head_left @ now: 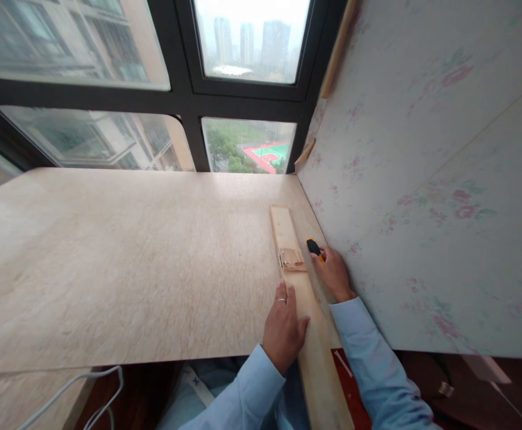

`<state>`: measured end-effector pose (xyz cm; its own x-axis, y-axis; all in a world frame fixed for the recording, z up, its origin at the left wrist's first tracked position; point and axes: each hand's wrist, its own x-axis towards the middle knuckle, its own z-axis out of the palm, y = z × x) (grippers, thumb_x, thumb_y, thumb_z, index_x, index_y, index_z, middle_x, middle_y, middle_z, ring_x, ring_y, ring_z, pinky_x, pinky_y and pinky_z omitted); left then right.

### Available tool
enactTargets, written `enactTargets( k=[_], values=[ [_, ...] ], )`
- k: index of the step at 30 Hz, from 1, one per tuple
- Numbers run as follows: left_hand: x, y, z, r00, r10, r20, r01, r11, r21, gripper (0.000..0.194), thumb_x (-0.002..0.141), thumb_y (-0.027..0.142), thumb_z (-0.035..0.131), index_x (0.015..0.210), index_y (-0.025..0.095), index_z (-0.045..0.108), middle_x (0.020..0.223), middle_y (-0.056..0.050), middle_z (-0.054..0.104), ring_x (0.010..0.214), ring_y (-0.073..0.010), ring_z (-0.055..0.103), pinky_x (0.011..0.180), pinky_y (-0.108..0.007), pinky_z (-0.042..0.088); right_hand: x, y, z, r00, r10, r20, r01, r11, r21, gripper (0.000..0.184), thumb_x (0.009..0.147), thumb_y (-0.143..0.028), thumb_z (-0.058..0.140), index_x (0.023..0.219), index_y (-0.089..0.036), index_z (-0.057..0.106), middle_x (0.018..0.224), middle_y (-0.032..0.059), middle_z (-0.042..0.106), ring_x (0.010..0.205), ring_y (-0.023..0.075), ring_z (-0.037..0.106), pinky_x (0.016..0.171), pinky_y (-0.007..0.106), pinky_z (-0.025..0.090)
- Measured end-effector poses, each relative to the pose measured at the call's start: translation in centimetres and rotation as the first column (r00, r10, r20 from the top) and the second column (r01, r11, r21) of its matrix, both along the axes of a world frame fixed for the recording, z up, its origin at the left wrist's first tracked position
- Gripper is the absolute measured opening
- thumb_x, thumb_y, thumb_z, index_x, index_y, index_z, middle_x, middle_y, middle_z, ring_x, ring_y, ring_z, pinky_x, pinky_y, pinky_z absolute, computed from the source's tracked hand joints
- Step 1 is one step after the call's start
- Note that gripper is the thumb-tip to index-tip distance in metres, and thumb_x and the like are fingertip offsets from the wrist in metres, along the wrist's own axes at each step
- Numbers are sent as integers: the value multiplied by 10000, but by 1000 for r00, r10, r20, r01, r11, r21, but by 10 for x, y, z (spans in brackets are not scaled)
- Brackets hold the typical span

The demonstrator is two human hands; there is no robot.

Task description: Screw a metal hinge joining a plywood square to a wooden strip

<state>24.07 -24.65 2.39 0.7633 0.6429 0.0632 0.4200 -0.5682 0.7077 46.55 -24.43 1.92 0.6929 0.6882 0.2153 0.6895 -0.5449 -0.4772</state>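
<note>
A long pale wooden plank (pixel 309 334) lies on the beige marble-look panel (pixel 131 257), running close to the floral wall. My left hand (pixel 284 325) rests flat on the plank's left edge, fingers stretched out, a ring on one finger. My right hand (pixel 332 272) is closed around a black and yellow utility knife (pixel 313 247), held between the plank and the wall. A small piece of brown tape with a metal clip (pixel 291 258) sits on the plank just ahead of both hands.
A wall covered in floral wallpaper (pixel 422 179) rises at the right, with peeling strips near the window corner (pixel 306 154). Dark-framed windows (pixel 184 101) stand behind the panel. A white wire hanger (pixel 86 394) sticks out below the panel's near edge at the left.
</note>
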Motion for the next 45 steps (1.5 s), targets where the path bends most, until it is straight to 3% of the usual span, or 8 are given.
enactTargets(
  k=[11, 20, 24, 28, 33, 37, 41, 45],
  values=[
    [19, -1, 9, 997, -32, -75, 36, 998, 56, 646, 860, 233, 591, 1412, 23, 330, 1495, -323, 244, 1412, -360, 227, 1098, -475, 359, -18, -45, 13, 984, 86, 155, -91, 995, 26, 439, 878, -408, 481, 1209, -133, 566, 1152, 188, 611, 1111, 318, 540, 955, 473, 442],
    [38, 4, 9, 995, -83, -52, 87, 993, 82, 724, 835, 290, 652, 1416, 0, 330, 1481, -333, 265, 1411, -367, 224, 1109, -489, 336, -45, -73, 18, 968, 251, -15, -250, 967, 42, 364, 861, -356, 526, 1175, -185, 592, 1246, 137, 577, 1188, 266, 535, 1053, 472, 409],
    [29, 16, 6, 988, -152, 25, 151, 988, 31, 815, 806, 397, 679, 1432, 19, 320, 1480, -307, 300, 1393, -354, 299, 1092, -462, 372, -50, -83, 10, 951, 290, -105, -295, 955, -38, 399, 862, -362, 522, 1198, -159, 592, 1285, 156, 573, 1236, 278, 515, 1066, 486, 399],
    [9, 43, -5, 957, -196, 214, 210, 977, -44, 616, 870, 440, 585, 1384, 142, 422, 1370, -187, 525, 1257, -285, 520, 1028, -439, 448, -61, -94, 11, 945, 317, -85, -322, 945, -53, 421, 841, -354, 570, 1201, -141, 608, 1335, 183, 547, 1289, 298, 474, 1105, 496, 356],
    [-30, 89, -17, 928, 91, 362, -41, 989, -143, 288, 906, 333, 514, 1110, 164, 626, 1061, -104, 697, 929, -202, 668, 821, -337, 536, -114, -92, 35, 912, 386, -136, -389, 921, 7, 385, 863, -385, 572, 1201, -206, 622, 1327, 120, 576, 1264, 263, 508, 1089, 447, 392],
    [-72, 120, -19, 879, 305, 368, -287, 952, -105, 245, 887, 340, 524, 775, 165, 654, 770, -57, 688, 706, -174, 632, 684, -293, 493, -177, -63, 47, 820, 499, -280, -491, 865, 105, 292, 947, -374, 456, 1052, -228, 687, 1151, 86, 686, 1103, 217, 620, 992, 363, 462],
    [-100, 134, -21, 801, 438, 408, -388, 899, -204, 275, 861, 370, 555, 696, 161, 625, 685, -30, 658, 638, -153, 602, 626, -262, 454, -212, -15, 29, 788, 508, -349, -470, 861, 193, 352, 937, -438, 458, 857, -208, 712, 896, 76, 736, 855, 218, 677, 797, 321, 508],
    [-102, 136, -21, 757, 501, 419, -420, 865, -275, 316, 836, 419, 599, 653, 162, 607, 641, -20, 636, 614, -146, 584, 609, -255, 445, -217, 24, 5, 859, 362, -363, -303, 930, 210, 390, 863, -531, 525, 767, -198, 702, 777, 69, 728, 728, 232, 662, 686, 317, 486]
  ],
)
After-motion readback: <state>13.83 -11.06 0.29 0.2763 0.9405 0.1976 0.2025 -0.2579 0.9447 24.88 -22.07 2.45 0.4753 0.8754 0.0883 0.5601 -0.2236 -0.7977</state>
